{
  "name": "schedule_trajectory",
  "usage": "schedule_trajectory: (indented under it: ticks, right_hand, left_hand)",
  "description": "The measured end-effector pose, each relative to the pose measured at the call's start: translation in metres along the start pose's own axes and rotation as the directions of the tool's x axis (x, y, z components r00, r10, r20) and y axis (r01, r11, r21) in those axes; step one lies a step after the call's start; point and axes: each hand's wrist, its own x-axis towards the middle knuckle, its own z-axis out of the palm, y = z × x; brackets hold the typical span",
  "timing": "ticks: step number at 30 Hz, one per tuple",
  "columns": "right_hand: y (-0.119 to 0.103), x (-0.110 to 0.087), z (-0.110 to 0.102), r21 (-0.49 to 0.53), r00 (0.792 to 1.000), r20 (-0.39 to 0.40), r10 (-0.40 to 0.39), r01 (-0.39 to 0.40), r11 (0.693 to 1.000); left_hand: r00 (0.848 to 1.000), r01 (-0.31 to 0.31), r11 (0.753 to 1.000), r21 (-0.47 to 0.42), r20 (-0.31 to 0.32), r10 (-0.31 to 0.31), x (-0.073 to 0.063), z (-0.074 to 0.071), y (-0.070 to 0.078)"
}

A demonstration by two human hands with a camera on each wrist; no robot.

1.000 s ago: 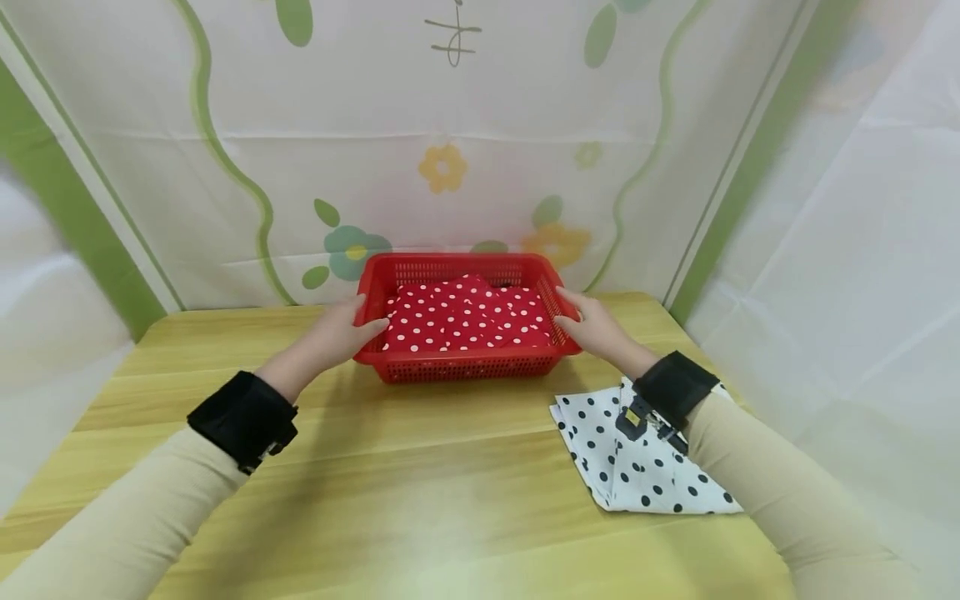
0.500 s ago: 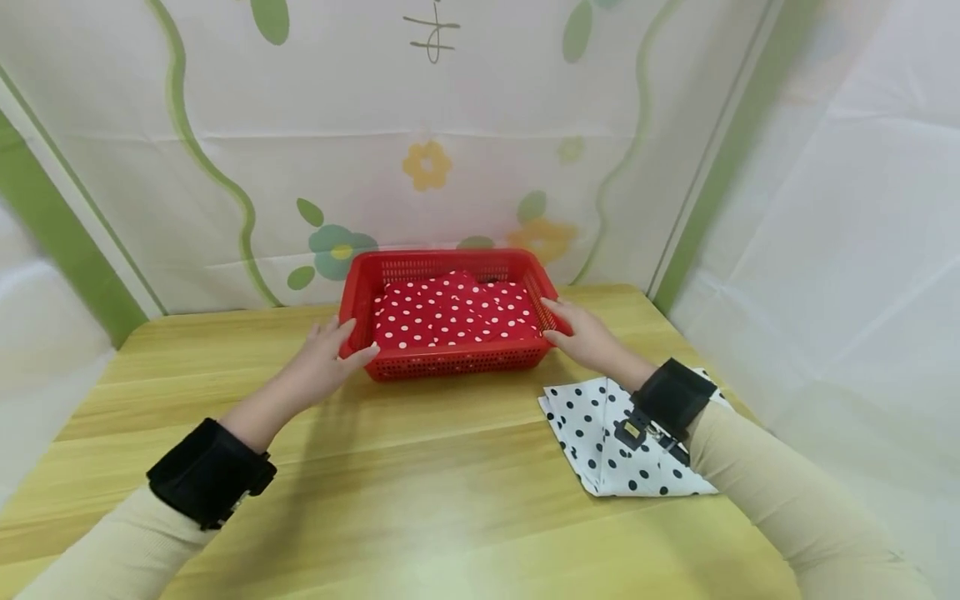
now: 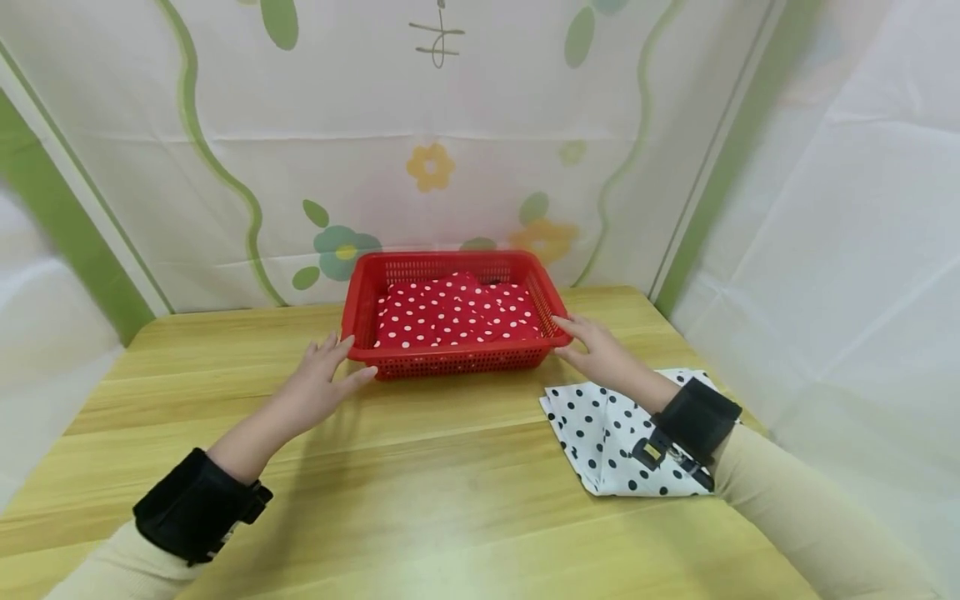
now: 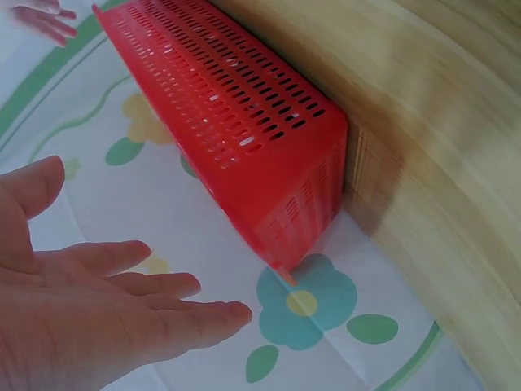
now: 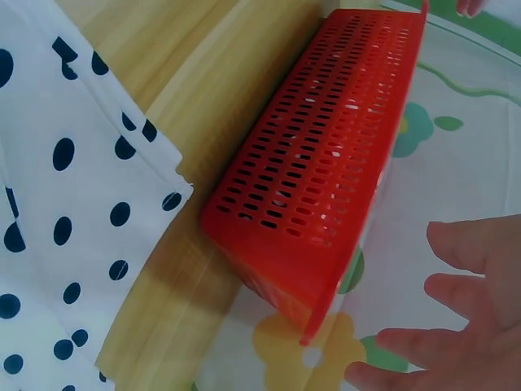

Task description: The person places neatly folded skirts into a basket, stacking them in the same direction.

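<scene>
At mid-frame, left hand point(image 3: 317, 387) and right hand point(image 3: 602, 353) have let go of the red plastic basket point(image 3: 461, 362), fingers apart and holding nothing, so its positioning looks finished.

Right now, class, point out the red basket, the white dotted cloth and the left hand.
Red basket point(image 3: 459, 362), head view: front wall.
White dotted cloth point(image 3: 613, 442), head view: upper surface.
Left hand point(image 3: 312, 387), head view: back.
</scene>
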Motion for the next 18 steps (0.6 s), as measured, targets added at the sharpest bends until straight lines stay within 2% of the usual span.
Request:
schedule_trajectory:
  ticks: [8, 14, 18]
  right_hand:
    - [0.009, -0.020, -0.002, 0.008, 1.000, 0.006, 0.029, -0.029, 1.000]
    - [0.016, -0.032, 0.004, -0.060, 1.000, -0.002, -0.011, 0.011, 0.998]
    - [0.017, -0.037, 0.006, -0.092, 1.000, 0.006, -0.005, 0.006, 0.996]
  left_hand:
    - [1.000, -0.007, 1.000, -0.023, 0.026, 0.008, -0.012, 0.010, -0.002]
    - [0.999, 0.006, 1.000, -0.002, 0.054, -0.005, -0.021, 0.020, -0.012]
    - [0.998, 0.016, 1.000, -0.012, 0.067, -0.015, -0.027, 0.022, -0.016]
